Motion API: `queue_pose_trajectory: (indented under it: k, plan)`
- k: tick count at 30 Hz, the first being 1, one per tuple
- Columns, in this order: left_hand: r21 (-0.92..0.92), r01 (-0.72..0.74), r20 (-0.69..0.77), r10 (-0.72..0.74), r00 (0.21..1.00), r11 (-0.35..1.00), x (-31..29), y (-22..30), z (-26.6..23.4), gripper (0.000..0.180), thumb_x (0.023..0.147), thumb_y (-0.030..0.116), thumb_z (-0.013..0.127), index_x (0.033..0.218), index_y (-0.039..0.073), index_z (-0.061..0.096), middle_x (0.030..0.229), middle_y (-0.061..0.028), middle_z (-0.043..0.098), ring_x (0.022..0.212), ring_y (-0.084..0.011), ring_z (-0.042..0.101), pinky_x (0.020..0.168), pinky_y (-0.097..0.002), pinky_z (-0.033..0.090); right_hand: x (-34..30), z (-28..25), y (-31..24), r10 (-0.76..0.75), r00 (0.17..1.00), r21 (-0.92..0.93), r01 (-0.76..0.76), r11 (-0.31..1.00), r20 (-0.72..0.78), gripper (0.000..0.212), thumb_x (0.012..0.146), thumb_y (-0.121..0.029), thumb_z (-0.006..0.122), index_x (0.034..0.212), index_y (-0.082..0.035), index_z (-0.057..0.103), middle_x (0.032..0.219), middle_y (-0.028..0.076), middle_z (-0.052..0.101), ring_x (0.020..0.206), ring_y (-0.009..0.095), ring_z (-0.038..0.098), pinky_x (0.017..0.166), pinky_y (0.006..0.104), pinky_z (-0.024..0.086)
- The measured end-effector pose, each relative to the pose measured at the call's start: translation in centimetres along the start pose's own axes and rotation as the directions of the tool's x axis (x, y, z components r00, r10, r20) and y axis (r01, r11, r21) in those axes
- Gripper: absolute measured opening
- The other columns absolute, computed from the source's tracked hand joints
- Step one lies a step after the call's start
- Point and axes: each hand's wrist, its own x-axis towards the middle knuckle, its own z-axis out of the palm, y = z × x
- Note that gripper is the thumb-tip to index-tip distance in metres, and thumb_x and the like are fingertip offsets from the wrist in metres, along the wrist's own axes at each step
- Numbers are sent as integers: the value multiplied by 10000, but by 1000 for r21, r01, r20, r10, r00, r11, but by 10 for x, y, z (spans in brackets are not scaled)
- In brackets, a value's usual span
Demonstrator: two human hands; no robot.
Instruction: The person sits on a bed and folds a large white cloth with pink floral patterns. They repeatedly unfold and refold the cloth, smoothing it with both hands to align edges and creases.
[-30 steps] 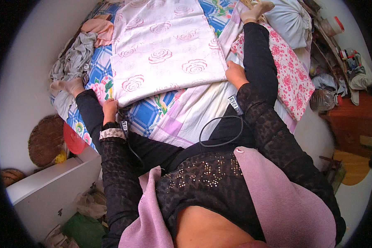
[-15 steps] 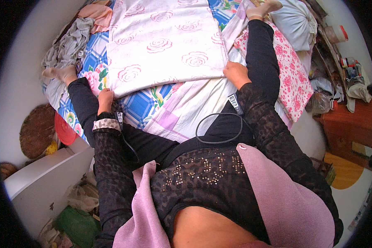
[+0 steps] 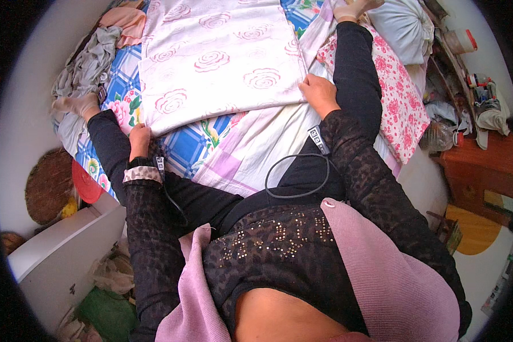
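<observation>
A white cloth with pink rose outlines (image 3: 211, 61) lies spread between my legs, its near edge folded under in a soft roll. My left hand (image 3: 139, 139) is closed on the near left corner of this cloth. At the near right corner, my right hand (image 3: 319, 94) pinches the same edge, thumb and fingers pressed together. The edge runs fairly taut from one hand to the other. Below the cloth show a blue plaid floral sheet (image 3: 191, 145) and a white and lilac cloth (image 3: 251, 154).
A pink-flowered white cloth (image 3: 402, 102) and a tied white bundle (image 3: 402, 28) lie beyond my right leg. Crumpled grey clothing (image 3: 91, 62) is by my left foot. A cable loop (image 3: 268, 176) hangs near my right wrist. A white board (image 3: 68, 245) stands at left.
The view has shifted slightly. My right hand has moved a little up along the cloth's right corner; both hands keep their hold and the cloth stays nearly as it was.
</observation>
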Motion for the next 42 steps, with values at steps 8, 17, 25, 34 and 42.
queue_pose_trajectory:
  k: [8, 17, 25, 34, 42]
  plan:
    - [-94, 11, -15, -13, 1000, 996, -8, 6, 1, 231, 721, 135, 525, 851, -16, 641, 689, -113, 628, 582, -231, 595, 543, -337, 465, 23, 3, 0, 159, 973, 178, -188, 966, 166, 301, 762, -334, 601, 844, -52, 664, 861, 179, 656, 858, 352, 618, 761, 407, 472]
    - [-101, 12, -18, -14, 1000, 995, -13, 18, 1, 176, 730, 110, 532, 824, -7, 624, 618, -76, 583, 493, -185, 547, 451, -311, 429, 35, 11, 10, 146, 879, 554, -407, 726, 454, 304, 797, -289, 647, 894, -1, 631, 686, 55, 606, 589, 135, 557, 519, 272, 434]
    - [-63, -31, -36, 29, 999, 998, -13, 15, 1, 173, 744, 108, 533, 823, -9, 633, 641, -85, 596, 502, -188, 555, 453, -312, 429, 31, 11, 15, 235, 871, 703, -488, 518, 432, 276, 771, -186, 695, 956, 6, 626, 732, 47, 606, 597, 134, 538, 525, 270, 422]
    - [-27, -38, -33, 37, 999, 999, -11, 15, 2, 151, 729, 93, 493, 765, -4, 604, 629, -85, 587, 498, -187, 533, 449, -323, 389, 24, -5, 10, 96, 895, 717, -409, 565, 435, 212, 775, -196, 664, 865, -9, 623, 690, 27, 582, 564, 129, 510, 511, 259, 396]
    - [-53, -39, -46, 36, 998, 998, -13, 18, 0, 244, 706, 119, 483, 821, -18, 649, 689, -161, 634, 614, -279, 609, 579, -377, 470, 28, -5, 15, 153, 895, 715, -429, 552, 418, 252, 805, -279, 632, 880, -39, 634, 707, 23, 610, 524, 108, 510, 464, 267, 392]
